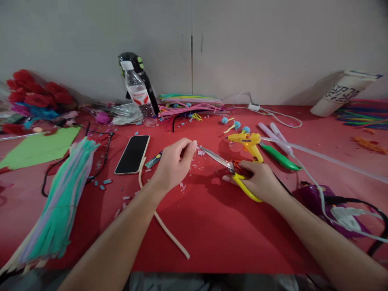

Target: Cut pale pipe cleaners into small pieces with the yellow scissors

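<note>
My left hand [176,161] is pinched near the middle of the table, and what sits between its thumb and fingertips is too small to name. My right hand [260,180] grips a pair of scissors [216,157] by its yellow handle. The blade tips point left and reach almost to my left fingertips; the blades look nearly closed. Tiny pale clippings [182,186] lie on the red tabletop [212,230] below. A cream pipe cleaner [171,236] runs beneath my left forearm. Just beyond the scissors lies a yellow glue gun [247,141].
Left of my hand are a black-screened phone [132,154] and a bundle of green and lilac pipe cleaners [65,202]. At the back stand a plastic bottle [138,91] and a dark flask [148,83]. Rightward lie a green tool [280,157], cables, a purple device [321,202] and a tilted cup [344,93].
</note>
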Action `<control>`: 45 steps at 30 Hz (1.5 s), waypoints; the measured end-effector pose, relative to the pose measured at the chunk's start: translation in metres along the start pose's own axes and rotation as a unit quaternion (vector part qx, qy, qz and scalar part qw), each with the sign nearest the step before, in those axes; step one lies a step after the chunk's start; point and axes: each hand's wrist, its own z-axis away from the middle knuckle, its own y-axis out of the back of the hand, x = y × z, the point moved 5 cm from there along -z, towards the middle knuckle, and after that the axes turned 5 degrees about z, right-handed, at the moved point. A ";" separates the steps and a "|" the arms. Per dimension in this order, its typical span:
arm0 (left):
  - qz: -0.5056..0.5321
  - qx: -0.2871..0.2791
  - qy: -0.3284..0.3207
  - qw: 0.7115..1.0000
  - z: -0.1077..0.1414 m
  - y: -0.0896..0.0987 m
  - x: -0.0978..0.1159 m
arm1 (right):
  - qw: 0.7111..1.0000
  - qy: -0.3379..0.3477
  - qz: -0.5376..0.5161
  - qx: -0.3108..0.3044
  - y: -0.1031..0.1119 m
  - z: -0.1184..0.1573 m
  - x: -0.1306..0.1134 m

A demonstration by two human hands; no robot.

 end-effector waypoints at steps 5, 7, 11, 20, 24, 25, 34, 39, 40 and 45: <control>0.002 -0.003 -0.002 1.000 0.000 -0.001 0.001 | 1.000 -0.002 0.002 -0.003 -0.001 0.000 0.002; 0.001 -0.003 -0.004 1.000 0.000 -0.001 0.001 | 1.000 -0.001 0.003 -0.004 -0.002 0.000 0.003; -0.006 -0.002 -0.008 1.000 0.000 -0.001 0.001 | 1.000 0.004 0.003 -0.005 -0.004 -0.001 0.005; 0.006 0.001 -0.016 1.000 0.000 0.000 -0.001 | 1.000 -0.015 -0.023 0.001 0.002 0.001 0.000; 0.003 0.000 -0.017 1.000 0.000 -0.001 -0.002 | 1.000 -0.012 -0.017 -0.009 0.000 0.001 0.000; 0.003 0.000 -0.017 1.000 0.000 -0.001 -0.002 | 1.000 -0.013 -0.016 -0.010 -0.001 0.001 0.001; 0.004 0.001 -0.009 1.000 0.000 0.001 -0.002 | 1.000 -0.008 0.005 0.000 -0.002 0.001 0.004; 0.006 0.000 -0.006 1.000 0.000 -0.001 -0.002 | 1.000 -0.009 0.002 0.000 -0.003 0.000 0.006; 0.006 -0.001 -0.005 1.000 0.000 -0.001 -0.002 | 1.000 -0.009 0.003 0.003 -0.003 0.000 0.006; -0.024 -0.067 0.022 0.997 -0.004 0.008 -0.008 | 1.000 -0.014 0.001 0.021 0.002 0.000 0.001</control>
